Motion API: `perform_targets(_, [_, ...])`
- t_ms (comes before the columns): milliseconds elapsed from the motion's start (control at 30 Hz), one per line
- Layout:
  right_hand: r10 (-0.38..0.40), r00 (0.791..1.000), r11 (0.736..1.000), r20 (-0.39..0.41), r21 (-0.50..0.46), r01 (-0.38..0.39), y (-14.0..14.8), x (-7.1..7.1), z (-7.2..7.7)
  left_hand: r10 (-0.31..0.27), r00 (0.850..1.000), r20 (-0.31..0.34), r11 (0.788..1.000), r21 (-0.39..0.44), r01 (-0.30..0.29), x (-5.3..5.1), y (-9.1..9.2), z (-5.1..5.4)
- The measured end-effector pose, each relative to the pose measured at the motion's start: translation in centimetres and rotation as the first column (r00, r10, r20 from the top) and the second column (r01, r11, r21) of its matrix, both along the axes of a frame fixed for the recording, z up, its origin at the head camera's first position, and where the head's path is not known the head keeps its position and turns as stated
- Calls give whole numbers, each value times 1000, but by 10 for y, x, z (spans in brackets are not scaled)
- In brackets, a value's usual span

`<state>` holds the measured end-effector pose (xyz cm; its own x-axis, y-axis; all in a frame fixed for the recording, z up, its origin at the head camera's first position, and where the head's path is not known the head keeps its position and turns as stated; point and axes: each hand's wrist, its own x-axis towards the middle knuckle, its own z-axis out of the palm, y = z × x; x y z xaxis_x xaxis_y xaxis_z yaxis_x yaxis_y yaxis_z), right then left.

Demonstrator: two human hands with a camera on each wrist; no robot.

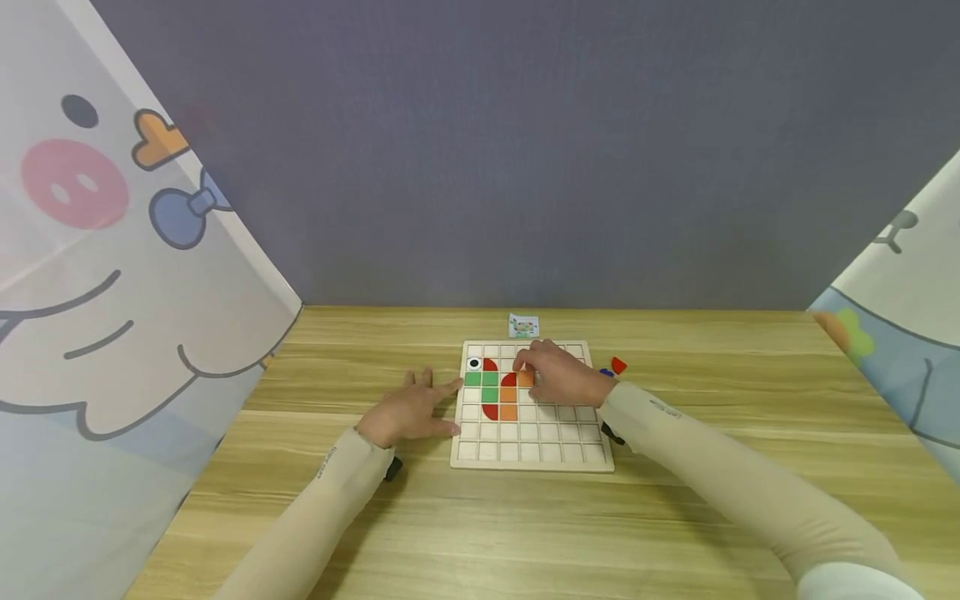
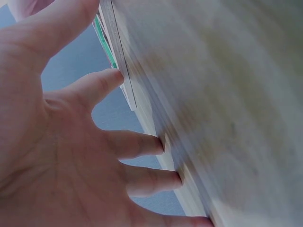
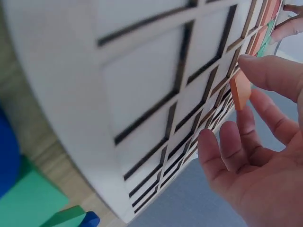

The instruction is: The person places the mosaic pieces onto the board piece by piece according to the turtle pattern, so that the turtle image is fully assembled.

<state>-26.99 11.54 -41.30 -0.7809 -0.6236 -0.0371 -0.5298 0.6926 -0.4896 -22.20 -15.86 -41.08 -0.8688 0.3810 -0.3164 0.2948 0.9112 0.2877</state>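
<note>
Beige fabric sleeves (image 1: 720, 458), softly creased, are extended over a pale, streaky wood-grain table (image 1: 480, 533), and broad room is left between them, before the near edge of a light, four-sided grid board (image 1: 532, 466). The left hand (image 1: 411, 410) is spread wide, its forefinger set against the board's left edge and three other fingertips rested on the table. Over the board's far half, a thin, flat orange square tile (image 3: 240, 90) is pinched between the thumb and fingers of the right hand (image 1: 562, 377) and is tilted above the cells. Toward the board's far left corner, a white tile with a black dot (image 1: 474, 363), green square tiles (image 1: 490, 395), red quarter-round tiles (image 1: 490, 412) and two seated orange tiles (image 1: 508, 412) are set within raised ridges. Beside the board's right edge, a red rounded piece (image 1: 618, 365), smooth blue pieces (image 3: 7, 151) and green pieces (image 3: 35, 196) are laid loose. Between the board's far edge and the table's far edge, a small printed card (image 1: 523, 326) is placed; beyond, a dull grey-blue panel (image 1: 480, 150) is stood.
</note>
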Motion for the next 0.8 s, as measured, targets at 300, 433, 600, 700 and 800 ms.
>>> perform_targets(300, [-9,999,999,-32,-52,7,0,-3,0,12,1000,7,1000,4,-12,-1,-1,-1])
perform_targets(433, [-63,998,994,-10,-85,62,7,-5,6,14,1000,10,1000,1,-14,-1,0,-1])
perform_targets(600, [-117,993,990,-23,-78,115,21,-10,13,14,1000,11,1000,1,-14,-1,0,-1])
perform_targets(700, [-123,992,990,-20,-73,121,31,-11,12,13,1000,10,1000,0,-13,0,0,-1])
perform_targets(800, [-119,993,990,2,-77,119,39,-10,10,14,1000,13,1000,-1,-14,0,0,-1])
